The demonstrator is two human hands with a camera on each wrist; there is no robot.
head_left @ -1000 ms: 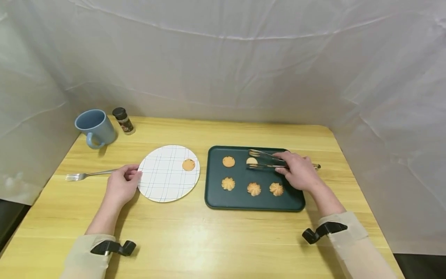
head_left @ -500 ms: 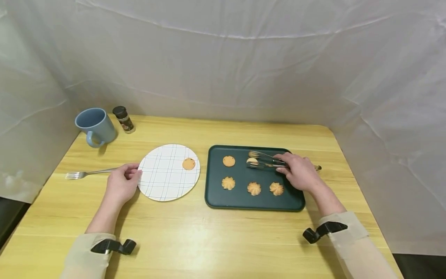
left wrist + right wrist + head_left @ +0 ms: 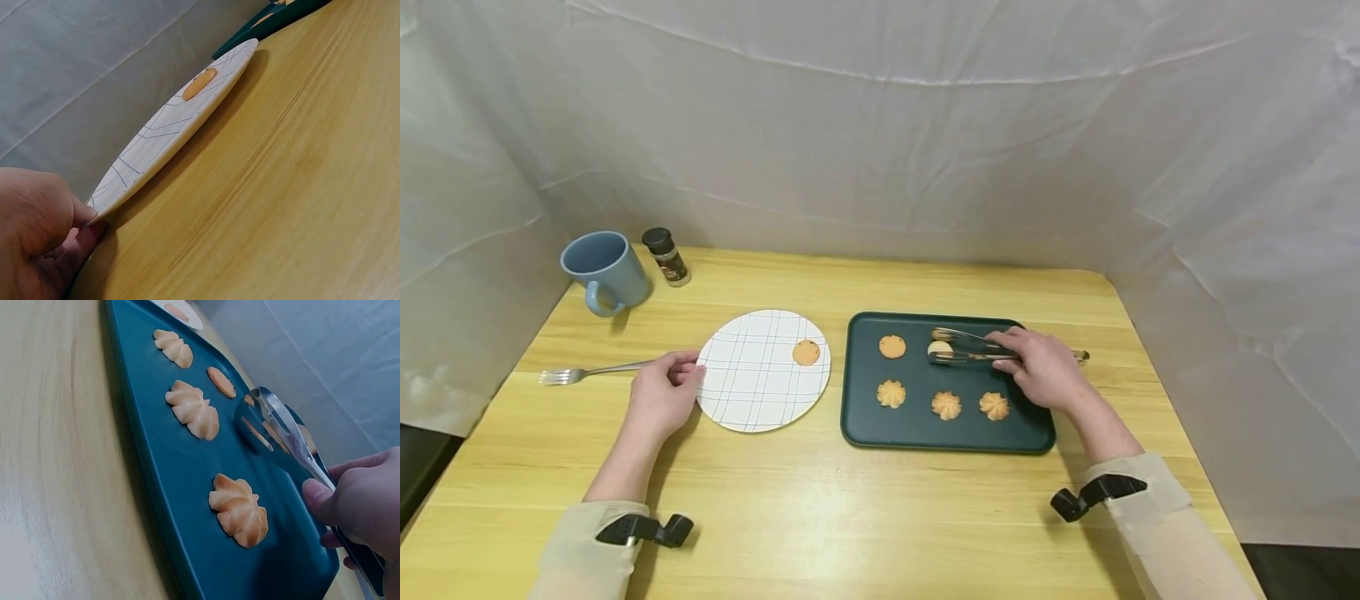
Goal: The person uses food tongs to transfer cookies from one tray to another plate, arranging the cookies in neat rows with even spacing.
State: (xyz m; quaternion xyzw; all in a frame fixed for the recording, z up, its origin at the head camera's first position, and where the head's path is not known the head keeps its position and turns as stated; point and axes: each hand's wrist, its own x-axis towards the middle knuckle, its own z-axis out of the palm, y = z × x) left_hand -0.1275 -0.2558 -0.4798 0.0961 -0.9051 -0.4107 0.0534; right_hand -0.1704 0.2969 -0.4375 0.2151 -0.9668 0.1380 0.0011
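My left hand (image 3: 662,396) pinches the left rim of a white plate (image 3: 752,392) with blue grid lines; in the left wrist view the thumb lies on top of the rim and fingers are below it. One round cookie (image 3: 807,353) is on the plate. With my right hand (image 3: 1041,367) I hold metal tongs (image 3: 290,434) over a dark green tray (image 3: 917,437). The tong tips stand either side of a pale round cookie (image 3: 939,347); whether both touch it I cannot tell. Another round cookie (image 3: 892,347) and three flower-shaped cookies (image 3: 947,406) lie on the tray.
A fork (image 3: 587,372) lies left of the plate, its handle end reaching my left hand. At the back left stand a blue mug (image 3: 613,279) and a black-capped spice jar (image 3: 668,258). Grey-white cloth (image 3: 880,150) hangs behind the wooden table (image 3: 820,517).
The tong tips have drawn slightly closer together around the pale cookie and shifted a little left. My left hand and the plate have stayed in place.
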